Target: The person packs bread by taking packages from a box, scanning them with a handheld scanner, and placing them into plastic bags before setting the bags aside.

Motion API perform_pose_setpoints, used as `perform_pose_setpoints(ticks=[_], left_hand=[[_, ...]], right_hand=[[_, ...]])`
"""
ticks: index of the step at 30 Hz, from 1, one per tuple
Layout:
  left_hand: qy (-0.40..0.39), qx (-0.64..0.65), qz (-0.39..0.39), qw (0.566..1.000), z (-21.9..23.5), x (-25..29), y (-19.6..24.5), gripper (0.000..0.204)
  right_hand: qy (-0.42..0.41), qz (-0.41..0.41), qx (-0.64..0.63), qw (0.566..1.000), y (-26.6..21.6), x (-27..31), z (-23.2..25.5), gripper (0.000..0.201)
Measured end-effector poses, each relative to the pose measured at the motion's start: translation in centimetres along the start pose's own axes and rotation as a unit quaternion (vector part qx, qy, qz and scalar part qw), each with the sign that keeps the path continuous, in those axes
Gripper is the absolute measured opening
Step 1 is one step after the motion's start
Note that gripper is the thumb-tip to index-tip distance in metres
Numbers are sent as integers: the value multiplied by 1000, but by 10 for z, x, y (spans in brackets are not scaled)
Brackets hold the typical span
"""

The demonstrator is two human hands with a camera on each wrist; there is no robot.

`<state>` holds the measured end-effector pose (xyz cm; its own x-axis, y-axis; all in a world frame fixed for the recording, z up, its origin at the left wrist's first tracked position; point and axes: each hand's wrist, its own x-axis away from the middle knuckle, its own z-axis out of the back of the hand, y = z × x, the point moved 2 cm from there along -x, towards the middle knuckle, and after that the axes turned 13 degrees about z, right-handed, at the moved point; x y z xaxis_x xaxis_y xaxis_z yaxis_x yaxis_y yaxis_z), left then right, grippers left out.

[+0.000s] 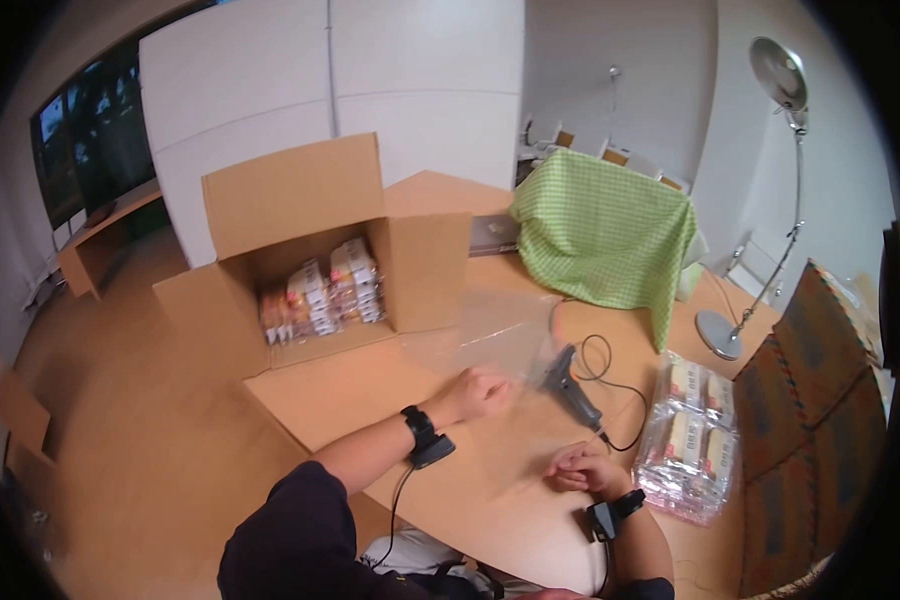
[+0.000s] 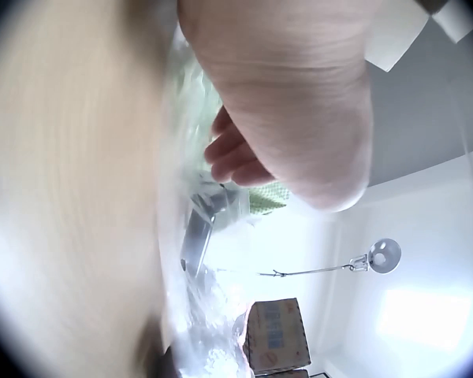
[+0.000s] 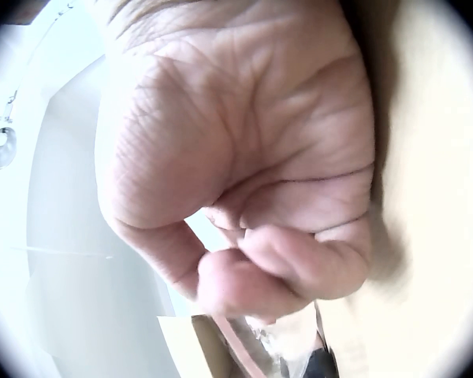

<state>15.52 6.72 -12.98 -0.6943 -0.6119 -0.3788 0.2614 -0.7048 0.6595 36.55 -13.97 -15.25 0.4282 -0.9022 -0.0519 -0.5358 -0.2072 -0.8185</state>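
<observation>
My left hand (image 1: 478, 395) is over the table near the front edge of a clear plastic bag (image 1: 490, 335), with its fingers curled at the film. In the left wrist view the clear film (image 2: 232, 213) stands close beyond the fingertips (image 2: 248, 173). My right hand (image 1: 585, 468) rests low over the table on the right, palm up. Its fingers (image 3: 252, 283) curl in toward the thumb; whether they pinch the film I cannot tell. Between the hands and the green cloth lies a grey pistol-shaped tool (image 1: 573, 388) with a black cable.
An open cardboard box (image 1: 425, 270) at the back left holds several wrapped packs (image 1: 315, 300). More packs in clear plastic (image 1: 698, 430) lie on the right. Behind stand a green checked cloth (image 1: 610, 230) over something and a desk lamp (image 1: 718, 335). A brown patterned box (image 1: 810, 400) is at far right.
</observation>
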Motion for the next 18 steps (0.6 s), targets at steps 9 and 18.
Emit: perform_pose_setpoints(ticks=[9, 18], left_hand=[[-103, -236, 26, 966, -9, 8, -5, 61], [-257, -179, -15, 950, 7, 5, -24, 59]], right_hand=[[-29, 50, -29, 998, 2, 8, 11, 31], [-159, 34, -55, 985, -11, 19, -28, 47]])
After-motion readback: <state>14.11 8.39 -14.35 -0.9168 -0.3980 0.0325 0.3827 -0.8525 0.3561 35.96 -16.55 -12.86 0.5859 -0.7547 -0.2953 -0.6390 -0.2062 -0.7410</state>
